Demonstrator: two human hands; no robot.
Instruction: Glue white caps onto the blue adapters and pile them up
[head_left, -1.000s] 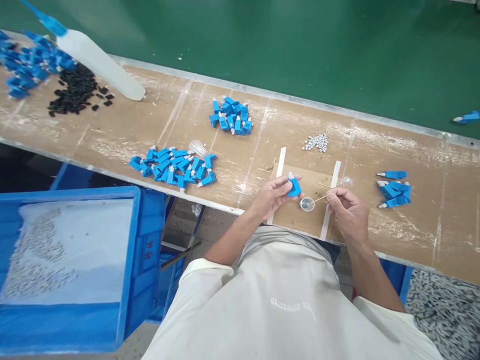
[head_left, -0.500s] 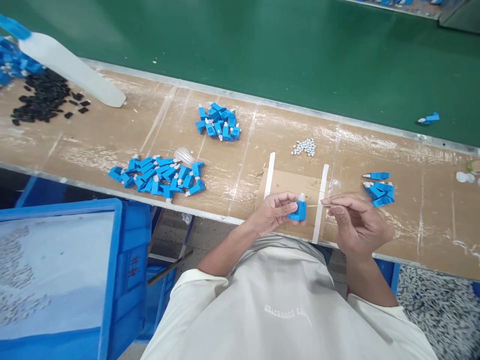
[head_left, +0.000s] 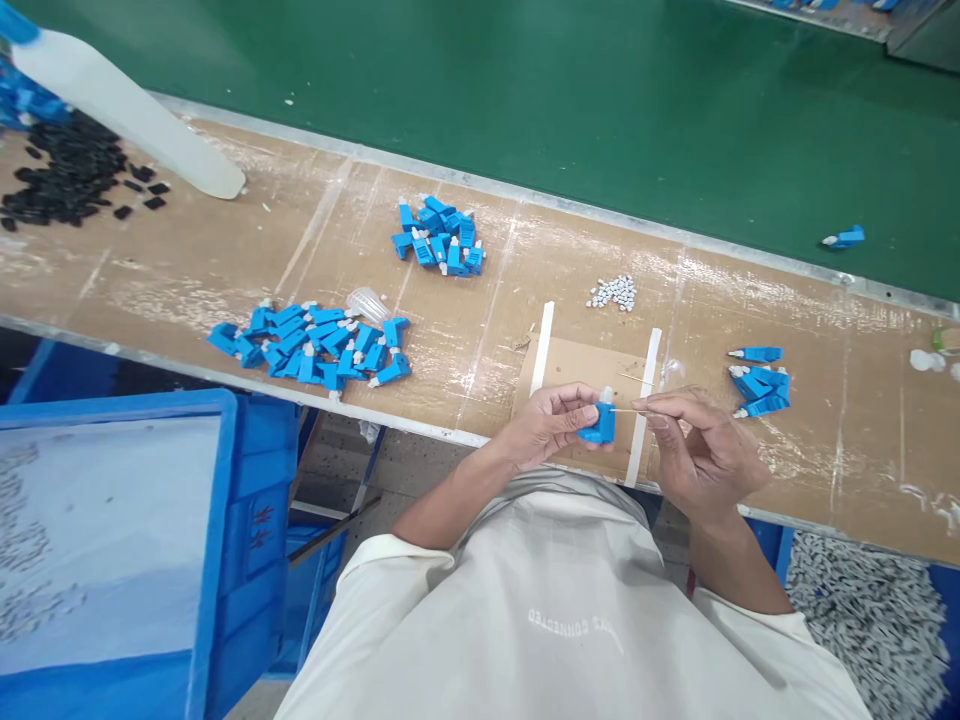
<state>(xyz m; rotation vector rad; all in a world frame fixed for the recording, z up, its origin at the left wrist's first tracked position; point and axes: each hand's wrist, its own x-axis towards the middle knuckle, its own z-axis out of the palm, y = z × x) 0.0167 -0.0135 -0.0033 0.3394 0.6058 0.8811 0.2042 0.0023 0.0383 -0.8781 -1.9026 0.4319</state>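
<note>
My left hand [head_left: 551, 425] is closed on a small blue plastic part [head_left: 598, 428], whose whitish tip [head_left: 606, 395] points up. Between the thumb and fingers of my right hand [head_left: 701, 450] is a thin wooden stick [head_left: 625, 410], like a toothpick. Its far end reaches the upper right side of the blue part; whether it goes inside is too small to tell. Below my hands lies a cardboard sheet [head_left: 592, 362] between two white tape strips. A second thin stick [head_left: 636, 379] rests on that sheet. Beyond it is a little pile of small grey-white pieces [head_left: 613, 293].
Blue parts lie in a large pile [head_left: 315, 345], a smaller heap [head_left: 440, 238] and a group at right [head_left: 761, 385]. A clear plastic piece [head_left: 367, 305] touches the large pile. Black pieces [head_left: 67, 170] and a white bottle [head_left: 127, 110] are far left. Blue crates [head_left: 217, 540] stand below.
My right hand has moved a little left, bringing the stick's end up to the blue part. My left hand keeps its hold. The whole view has shifted slightly.
</note>
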